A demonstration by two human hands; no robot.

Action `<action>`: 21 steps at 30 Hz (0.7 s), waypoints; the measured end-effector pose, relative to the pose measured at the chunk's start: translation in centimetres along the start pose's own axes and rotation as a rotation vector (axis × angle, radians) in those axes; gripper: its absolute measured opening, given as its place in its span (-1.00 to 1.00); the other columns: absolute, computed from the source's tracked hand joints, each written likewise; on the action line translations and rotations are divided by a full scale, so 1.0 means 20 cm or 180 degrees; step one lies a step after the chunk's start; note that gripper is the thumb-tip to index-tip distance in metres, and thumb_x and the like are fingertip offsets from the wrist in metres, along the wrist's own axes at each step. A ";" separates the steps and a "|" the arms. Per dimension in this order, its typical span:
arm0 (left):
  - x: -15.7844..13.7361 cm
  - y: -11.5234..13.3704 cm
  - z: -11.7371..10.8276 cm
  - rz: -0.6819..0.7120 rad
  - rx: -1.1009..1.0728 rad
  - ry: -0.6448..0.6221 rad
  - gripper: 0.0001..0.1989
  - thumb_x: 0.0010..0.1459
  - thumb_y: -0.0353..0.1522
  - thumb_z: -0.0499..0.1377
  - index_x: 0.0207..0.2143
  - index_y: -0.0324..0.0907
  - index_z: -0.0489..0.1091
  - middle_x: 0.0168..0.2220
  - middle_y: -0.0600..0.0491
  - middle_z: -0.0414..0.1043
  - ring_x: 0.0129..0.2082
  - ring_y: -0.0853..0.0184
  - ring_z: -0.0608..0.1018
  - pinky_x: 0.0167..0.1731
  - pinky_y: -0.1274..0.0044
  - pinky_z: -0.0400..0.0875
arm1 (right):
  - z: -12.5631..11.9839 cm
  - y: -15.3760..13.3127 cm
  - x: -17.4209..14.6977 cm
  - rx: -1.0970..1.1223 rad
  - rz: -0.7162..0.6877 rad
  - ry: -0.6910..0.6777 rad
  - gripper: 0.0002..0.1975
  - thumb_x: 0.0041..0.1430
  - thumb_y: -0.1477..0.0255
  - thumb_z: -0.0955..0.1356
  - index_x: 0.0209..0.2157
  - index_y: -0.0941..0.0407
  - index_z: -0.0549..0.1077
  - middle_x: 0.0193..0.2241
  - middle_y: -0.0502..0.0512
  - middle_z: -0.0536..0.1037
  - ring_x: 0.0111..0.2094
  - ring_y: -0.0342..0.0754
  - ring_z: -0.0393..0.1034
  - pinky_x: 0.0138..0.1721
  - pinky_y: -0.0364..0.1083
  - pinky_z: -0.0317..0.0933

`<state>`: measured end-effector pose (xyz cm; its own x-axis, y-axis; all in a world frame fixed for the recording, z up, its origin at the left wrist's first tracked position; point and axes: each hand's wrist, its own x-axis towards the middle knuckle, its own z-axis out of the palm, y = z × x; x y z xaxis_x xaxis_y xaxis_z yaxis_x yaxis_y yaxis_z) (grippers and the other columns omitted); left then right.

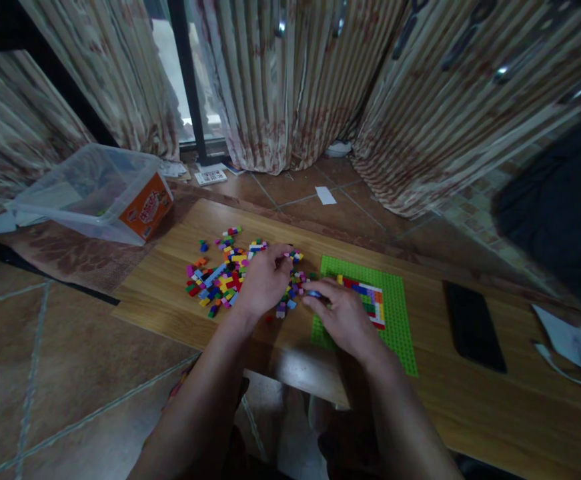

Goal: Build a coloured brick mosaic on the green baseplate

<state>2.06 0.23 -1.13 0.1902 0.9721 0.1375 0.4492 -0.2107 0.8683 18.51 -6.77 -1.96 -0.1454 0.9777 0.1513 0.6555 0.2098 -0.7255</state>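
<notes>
My left hand [265, 279] is over the right part of a loose pile of small coloured toy bricks [215, 279]. Its thumb and fingers are slightly apart, and I see nothing held between them. Beside the pile's right edge, my right hand [343, 312] pinches a small blue brick [313, 293] between thumb and fingers. Partly under that hand lies a green studded baseplate [397, 320]. A flat block of built-up bricks [377, 307] in red, white, blue, orange and green sits on it, its left side hidden by my right hand.
A clear plastic bin [85, 193] with an orange label stands beyond the left end of the wooden table [280, 353]. A black phone [473, 325] lies right of the baseplate, with white paper and a cable [563, 373] farther right. Curtains [290, 87] hang behind.
</notes>
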 end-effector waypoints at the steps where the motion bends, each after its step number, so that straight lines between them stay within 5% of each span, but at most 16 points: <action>1: 0.00 0.00 0.00 0.0030 -0.0010 -0.0026 -0.70 0.20 -0.43 0.07 -0.10 -0.25 0.53 -0.18 -0.03 0.59 -0.19 0.29 0.58 -0.07 0.46 0.44 | -0.02 0.02 0.00 0.0237 0.0106 0.0209 -0.81 0.23 0.41 0.36 -0.13 0.03 0.54 -0.21 0.08 0.60 -0.20 -0.02 0.50 -0.13 -0.04 0.33; 5: -0.01 0.01 0.03 -0.0021 -0.0067 -0.0198 -0.72 0.20 -0.42 0.07 -0.12 -0.26 0.52 -0.28 0.00 0.59 -0.29 0.32 0.58 -0.17 0.49 0.46 | -0.13 0.13 -0.02 0.0905 0.0695 0.0930 -0.72 0.14 0.27 0.41 -0.12 0.06 0.49 -0.29 0.06 0.61 -0.31 -0.04 0.51 -0.23 -0.05 0.38; 8: -0.03 0.03 0.06 -0.0128 -0.0174 -0.0382 -0.69 0.20 -0.42 0.07 -0.05 -0.27 0.49 -0.33 0.01 0.59 -0.39 0.34 0.57 -0.26 0.51 0.47 | -0.22 0.21 -0.03 0.0677 0.0858 0.1142 -0.76 0.12 0.26 0.40 -0.20 0.08 0.51 -0.31 0.08 0.62 -0.30 -0.02 0.50 -0.20 -0.01 0.38; 13: -0.07 0.07 0.12 0.0152 -0.0170 -0.0564 -0.71 0.19 -0.42 0.09 -0.08 -0.22 0.51 -0.26 0.01 0.60 -0.30 0.32 0.59 -0.22 0.52 0.47 | -0.29 0.29 -0.06 -0.0081 0.0960 0.0815 -0.74 0.16 0.35 0.32 -0.15 0.07 0.57 -0.23 0.13 0.62 -0.25 0.03 0.51 -0.13 0.07 0.36; 21: -0.13 0.14 0.22 0.0060 -0.0171 -0.0913 -0.60 0.19 -0.44 0.07 0.08 -0.28 0.40 -0.02 -0.10 0.54 -0.26 0.31 0.58 -0.10 0.43 0.47 | -0.28 0.26 -0.06 -0.0029 0.0679 0.0398 -0.67 0.16 0.47 0.31 -0.04 0.03 0.53 -0.20 0.10 0.63 -0.17 0.02 0.52 -0.04 0.07 0.33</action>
<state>6.63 -3.26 -1.15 0.4406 0.8975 0.0199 0.3979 -0.2151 0.8919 26.21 -6.79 -2.19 0.0896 0.9929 0.0776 0.6682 -0.0021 -0.7440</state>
